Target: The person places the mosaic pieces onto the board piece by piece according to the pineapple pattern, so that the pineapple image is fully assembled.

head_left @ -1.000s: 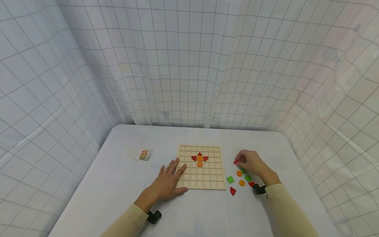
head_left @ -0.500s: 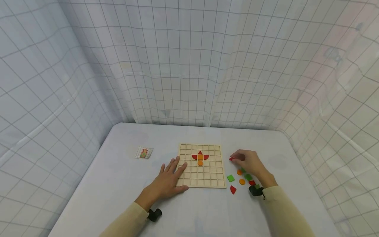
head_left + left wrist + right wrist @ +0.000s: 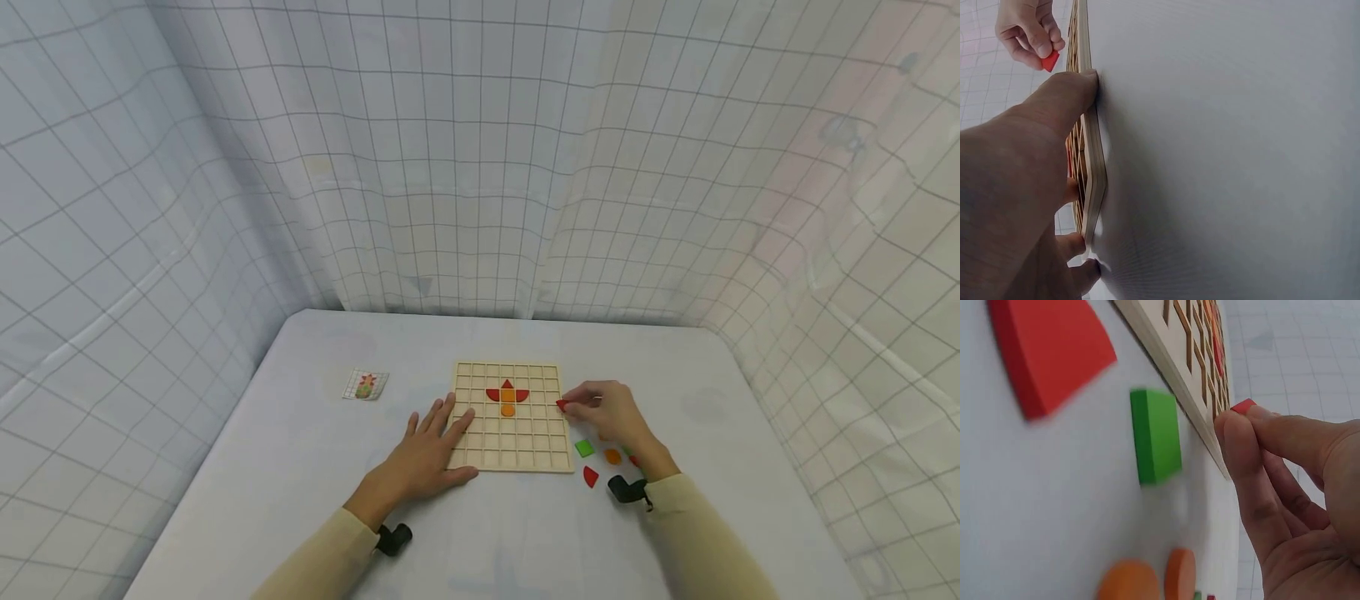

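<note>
My right hand (image 3: 611, 414) pinches a small red tile (image 3: 562, 405) between thumb and fingertips, at the right edge of a wooden grid board (image 3: 528, 442). In the right wrist view the tile (image 3: 1244, 405) barely shows above the fingertips, so its full shape is hidden. My left hand (image 3: 422, 465) rests with spread fingers on the board's left side and near corner, its thumb on the near edge in the left wrist view. On the board sit a red triangle (image 3: 507, 384), an orange square (image 3: 507, 396), an orange disc (image 3: 507, 411) and two red quarter-circles (image 3: 492, 394).
Right of the board lie a green square (image 3: 584, 448), a red quarter-circle (image 3: 591, 476) and an orange disc (image 3: 612, 457), with more pieces partly under the right hand. A picture card (image 3: 365, 385) lies at the left. Grid-patterned curtains (image 3: 480, 167) surround the white table (image 3: 420, 342).
My right hand has carried the red tile leftward from the loose pieces to the board's right edge. The left hand stays in place.
</note>
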Available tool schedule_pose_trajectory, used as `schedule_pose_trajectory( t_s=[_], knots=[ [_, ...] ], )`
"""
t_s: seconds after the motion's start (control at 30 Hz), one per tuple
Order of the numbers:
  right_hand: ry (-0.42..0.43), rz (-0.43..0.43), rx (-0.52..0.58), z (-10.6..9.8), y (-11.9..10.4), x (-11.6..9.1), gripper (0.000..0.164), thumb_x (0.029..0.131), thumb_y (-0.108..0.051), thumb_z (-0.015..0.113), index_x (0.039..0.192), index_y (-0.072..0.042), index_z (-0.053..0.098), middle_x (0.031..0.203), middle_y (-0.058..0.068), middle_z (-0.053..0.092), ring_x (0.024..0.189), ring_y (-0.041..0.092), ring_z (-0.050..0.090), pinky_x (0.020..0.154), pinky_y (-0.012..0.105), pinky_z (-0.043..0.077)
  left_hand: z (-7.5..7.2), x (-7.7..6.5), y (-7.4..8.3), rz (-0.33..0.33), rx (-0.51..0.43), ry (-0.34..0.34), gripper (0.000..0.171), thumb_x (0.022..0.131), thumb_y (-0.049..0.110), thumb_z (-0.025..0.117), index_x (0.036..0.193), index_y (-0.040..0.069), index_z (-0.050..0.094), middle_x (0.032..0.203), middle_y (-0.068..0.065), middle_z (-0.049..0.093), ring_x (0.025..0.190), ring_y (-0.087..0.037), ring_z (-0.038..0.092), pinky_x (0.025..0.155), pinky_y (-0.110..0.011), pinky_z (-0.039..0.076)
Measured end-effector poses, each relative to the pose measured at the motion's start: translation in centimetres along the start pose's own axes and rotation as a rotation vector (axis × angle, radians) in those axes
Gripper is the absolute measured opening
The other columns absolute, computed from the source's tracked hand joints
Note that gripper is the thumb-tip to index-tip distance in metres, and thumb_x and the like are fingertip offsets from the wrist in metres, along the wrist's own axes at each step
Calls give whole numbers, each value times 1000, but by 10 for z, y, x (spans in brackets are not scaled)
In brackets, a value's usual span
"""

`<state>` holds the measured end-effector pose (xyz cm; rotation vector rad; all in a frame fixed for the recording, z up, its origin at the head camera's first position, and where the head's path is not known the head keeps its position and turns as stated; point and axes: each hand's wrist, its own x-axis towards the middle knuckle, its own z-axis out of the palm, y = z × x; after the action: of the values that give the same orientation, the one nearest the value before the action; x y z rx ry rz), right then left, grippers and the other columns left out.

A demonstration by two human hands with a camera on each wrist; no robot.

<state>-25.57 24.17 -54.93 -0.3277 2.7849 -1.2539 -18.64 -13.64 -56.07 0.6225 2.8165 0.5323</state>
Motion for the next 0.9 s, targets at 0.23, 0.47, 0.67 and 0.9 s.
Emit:
schedule_pose_trajectory(
  t_s=[0.23, 0.47, 0.67, 0.9],
  knots=[
    [23, -49, 13, 23, -12, 1, 10, 104, -18, 91, 114, -15, 92, 108, 2, 90, 90, 12, 78, 81, 24, 61, -2, 0, 1, 2, -14, 8, 99, 107, 60, 80, 185, 17, 36, 196, -24, 14, 182, -50, 19, 141, -81, 22],
    [57, -46, 15, 45, -26, 3, 9, 104, -19, 91, 111, -15, 93, 105, 1, 90, 87, 7, 75, 79, 23, 60, -2, -1, 3, -1, -12, 2, 99, 107, 61, 79, 185, 17, 36, 196, -24, 15, 182, -50, 20, 141, -82, 22],
    [87, -54, -4, 55, -33, 5, 6, 105, -18, 90, 108, -14, 92, 102, 1, 88, 85, 9, 73, 76, 25, 59, -2, -1, 3, -3, -9, 2, 99, 107, 62, 79, 185, 18, 36, 196, -24, 16, 182, -50, 20, 141, -82, 22],
    [122, -35, -29, 64, -40, 5, 6, 103, -17, 92, 105, -12, 92, 99, 1, 87, 85, 10, 70, 77, 24, 59, 0, 0, 2, 4, -8, 6, 98, 108, 61, 78, 185, 17, 36, 196, -24, 16, 182, -50, 19, 141, -82, 22]
  ],
)
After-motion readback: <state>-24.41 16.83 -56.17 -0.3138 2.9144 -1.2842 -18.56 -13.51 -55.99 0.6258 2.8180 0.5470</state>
